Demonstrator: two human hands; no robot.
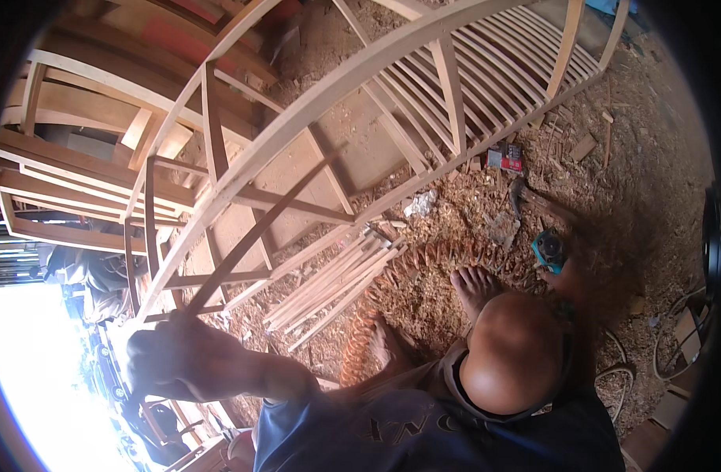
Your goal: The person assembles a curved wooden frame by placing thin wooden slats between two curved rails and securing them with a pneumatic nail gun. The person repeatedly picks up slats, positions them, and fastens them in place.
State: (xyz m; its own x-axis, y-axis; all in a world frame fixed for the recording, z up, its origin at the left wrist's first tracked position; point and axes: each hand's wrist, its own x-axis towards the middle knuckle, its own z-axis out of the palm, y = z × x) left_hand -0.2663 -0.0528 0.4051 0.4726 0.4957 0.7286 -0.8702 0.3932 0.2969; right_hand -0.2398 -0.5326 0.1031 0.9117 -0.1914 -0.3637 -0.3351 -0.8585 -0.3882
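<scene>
My left hand is closed around one end of a thin wooden slat. The slat slants up and away across a large curved wooden frame. Down at the right, my right hand is at a teal and black tool, with its fingers seemingly around the near side. Shade and blur hide most of that grip, and the tool's exact kind does not show. Between my hands lies a bundle of thin wooden strips. A coiled orange hose curves past my bare feet toward the tool.
Wood shavings cover the floor. A hammer and a small red box lie beyond the tool. More curved wooden frames stand at the left. A cable loops at the right, and my knee rises in front.
</scene>
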